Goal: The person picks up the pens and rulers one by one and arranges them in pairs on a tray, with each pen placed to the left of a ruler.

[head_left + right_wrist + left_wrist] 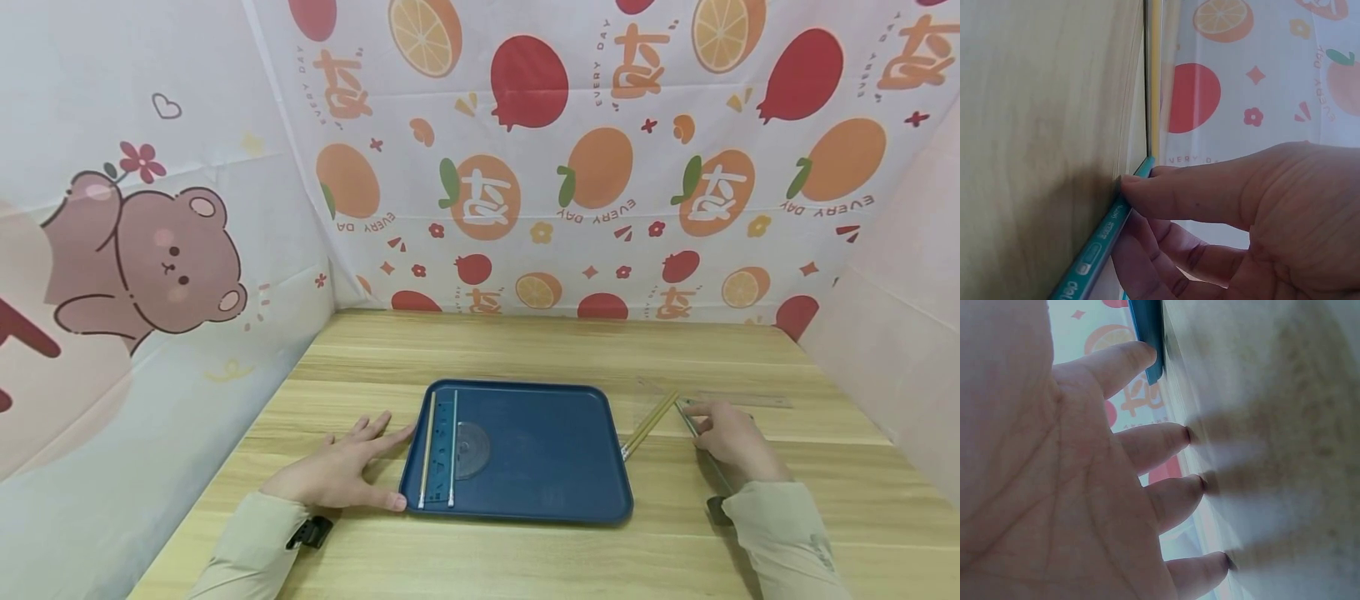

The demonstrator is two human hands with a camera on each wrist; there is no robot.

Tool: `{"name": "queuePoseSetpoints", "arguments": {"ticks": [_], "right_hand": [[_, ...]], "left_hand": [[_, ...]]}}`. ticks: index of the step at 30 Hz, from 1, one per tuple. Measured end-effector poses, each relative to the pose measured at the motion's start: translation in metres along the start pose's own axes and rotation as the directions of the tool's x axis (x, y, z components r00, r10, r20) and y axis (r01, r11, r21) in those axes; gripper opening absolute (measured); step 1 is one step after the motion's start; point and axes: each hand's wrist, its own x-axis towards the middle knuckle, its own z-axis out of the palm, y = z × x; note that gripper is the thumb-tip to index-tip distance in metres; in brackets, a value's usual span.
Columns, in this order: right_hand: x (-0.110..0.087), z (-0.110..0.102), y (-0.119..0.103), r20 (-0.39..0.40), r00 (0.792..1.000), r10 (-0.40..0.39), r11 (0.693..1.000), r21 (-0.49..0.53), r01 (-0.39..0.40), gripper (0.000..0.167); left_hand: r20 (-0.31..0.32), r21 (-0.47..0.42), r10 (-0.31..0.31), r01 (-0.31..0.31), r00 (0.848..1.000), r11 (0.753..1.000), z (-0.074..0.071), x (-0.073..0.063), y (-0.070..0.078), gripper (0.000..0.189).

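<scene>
My left hand (341,471) has its fingers spread, with the thumb and index fingertips at the left rim of a blue tray (555,454). In the left wrist view the other fingertips rest on the table. Inside the tray, at its left side, lie a yellow pencil (427,450), a blue ruler (442,454), a green pencil (453,446) and a clear protractor (474,451). To the right of the tray, my right hand (735,442) pinches another green pencil (1099,242) between thumb and fingers, low over the table.
Yellow pencils (651,423) lie slanted between the tray and my right hand, their lower ends at the tray's right rim. Behind them is a clear set square (647,393). A clear ruler (765,401) lies beyond my right hand. Printed cloths (540,208) enclose the wooden table (525,346).
</scene>
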Motion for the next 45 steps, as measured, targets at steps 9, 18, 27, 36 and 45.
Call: {"name": "queuePoseSetpoints", "arguments": {"ticks": [9,18,27,36,45], "right_hand": [[-0.0017,-0.0021,-0.0017,0.003,0.999,0.043,0.999,-0.012,-0.043,0.052],[-0.0017,-0.0033,-0.0021,0.023,0.996,0.091,0.995,-0.035,-0.09,0.047],[-0.0013,-0.0039,0.0,-0.008,0.997,0.081,0.994,-0.066,-0.082,0.053],[0.0015,-0.0025,0.002,-0.06,0.994,0.086,0.996,-0.024,-0.088,0.052],[0.0023,-0.0022,0.0062,-0.155,0.985,0.07,0.997,-0.03,-0.076,0.058]], "left_hand": [[-0.007,0.001,0.007,-0.007,1.0,1.0,-0.0005,0.0,-0.0014,0.108],[-0.011,0.0,0.012,-0.012,1.0,1.0,-0.0007,0.0004,-0.0024,0.108],[-0.006,-0.005,0.006,-0.006,1.0,1.0,0.0006,0.0009,-0.0022,0.109],[-0.006,-0.004,0.001,-0.001,1.0,1.0,0.0002,0.0014,-0.0025,0.109],[-0.023,0.013,0.021,-0.021,1.0,1.0,-0.0003,-0.0004,-0.0004,0.108]]}}
